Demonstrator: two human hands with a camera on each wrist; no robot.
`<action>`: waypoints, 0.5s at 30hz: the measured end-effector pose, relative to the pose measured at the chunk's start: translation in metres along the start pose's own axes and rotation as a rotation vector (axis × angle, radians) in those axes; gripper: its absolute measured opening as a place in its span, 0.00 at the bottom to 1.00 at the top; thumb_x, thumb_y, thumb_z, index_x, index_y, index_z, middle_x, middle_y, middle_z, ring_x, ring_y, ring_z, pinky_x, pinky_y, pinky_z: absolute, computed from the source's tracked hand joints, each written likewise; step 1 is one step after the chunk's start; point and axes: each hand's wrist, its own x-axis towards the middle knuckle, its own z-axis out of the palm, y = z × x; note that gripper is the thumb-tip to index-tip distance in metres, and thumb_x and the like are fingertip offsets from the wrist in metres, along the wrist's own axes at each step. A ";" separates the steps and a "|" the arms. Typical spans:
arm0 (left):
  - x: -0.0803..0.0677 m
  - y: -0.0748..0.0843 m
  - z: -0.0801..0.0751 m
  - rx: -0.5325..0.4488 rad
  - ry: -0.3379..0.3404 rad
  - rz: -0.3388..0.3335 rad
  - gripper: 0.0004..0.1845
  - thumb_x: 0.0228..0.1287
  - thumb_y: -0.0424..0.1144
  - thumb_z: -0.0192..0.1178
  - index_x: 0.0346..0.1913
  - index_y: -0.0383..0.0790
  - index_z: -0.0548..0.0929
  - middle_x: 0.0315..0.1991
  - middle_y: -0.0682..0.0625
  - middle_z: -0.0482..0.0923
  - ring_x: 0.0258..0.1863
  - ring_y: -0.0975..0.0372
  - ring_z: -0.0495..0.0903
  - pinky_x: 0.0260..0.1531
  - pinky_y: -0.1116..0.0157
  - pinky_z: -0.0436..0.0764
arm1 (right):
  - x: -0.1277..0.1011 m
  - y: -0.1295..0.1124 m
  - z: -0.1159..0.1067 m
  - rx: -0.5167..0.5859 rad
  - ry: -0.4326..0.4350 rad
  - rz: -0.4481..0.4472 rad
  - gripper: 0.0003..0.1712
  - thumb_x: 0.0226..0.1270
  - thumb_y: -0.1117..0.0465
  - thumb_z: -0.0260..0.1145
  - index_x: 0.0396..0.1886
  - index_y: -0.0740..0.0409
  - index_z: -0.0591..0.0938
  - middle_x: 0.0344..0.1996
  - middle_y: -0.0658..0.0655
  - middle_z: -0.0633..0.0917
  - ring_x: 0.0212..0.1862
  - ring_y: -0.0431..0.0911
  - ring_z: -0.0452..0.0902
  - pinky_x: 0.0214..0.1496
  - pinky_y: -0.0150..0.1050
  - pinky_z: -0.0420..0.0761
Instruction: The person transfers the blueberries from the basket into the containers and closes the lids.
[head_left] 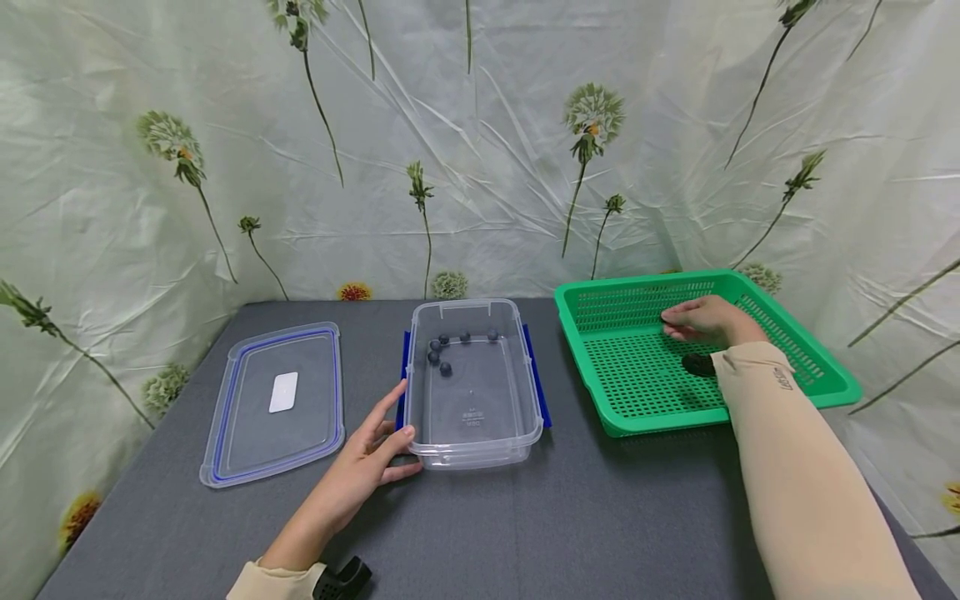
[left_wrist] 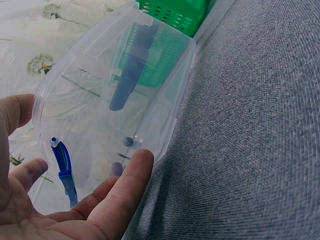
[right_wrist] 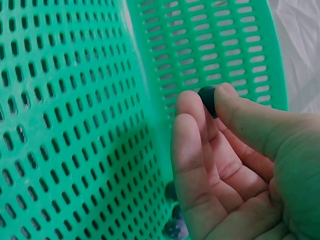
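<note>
My right hand is inside the green basket, pinching a dark blueberry between thumb and fingertip. More blueberries lie in the basket below the fingers in the right wrist view. At the middle of the table stands a clear plastic box without its lid, with blue side clips lowered. Several blueberries are scattered over the far part of its floor. My left hand rests against the box's near left side, fingers spread and fairly straight, thumb at the rim.
A clear lid with a blue seal and a white label lies flat on the grey table left of the box. Behind the table hangs a pale curtain printed with dandelions. The basket's raised wall stands to the right of the box.
</note>
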 end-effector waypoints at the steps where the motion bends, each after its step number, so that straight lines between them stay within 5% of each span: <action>1: 0.000 0.000 0.000 0.000 -0.003 0.002 0.38 0.85 0.43 0.57 0.86 0.71 0.53 0.77 0.28 0.60 0.62 0.47 0.82 0.60 0.47 0.89 | 0.000 -0.001 0.001 -0.004 -0.003 -0.006 0.28 0.89 0.60 0.53 0.77 0.75 0.65 0.33 0.41 0.87 0.37 0.31 0.84 0.45 0.25 0.87; 15: 0.000 0.000 -0.001 -0.006 -0.005 0.008 0.38 0.84 0.43 0.57 0.86 0.71 0.53 0.76 0.28 0.60 0.61 0.47 0.81 0.59 0.49 0.89 | 0.004 -0.025 0.018 -0.002 -0.017 -0.134 0.31 0.89 0.60 0.55 0.79 0.76 0.64 0.38 0.41 0.87 0.41 0.30 0.85 0.50 0.25 0.88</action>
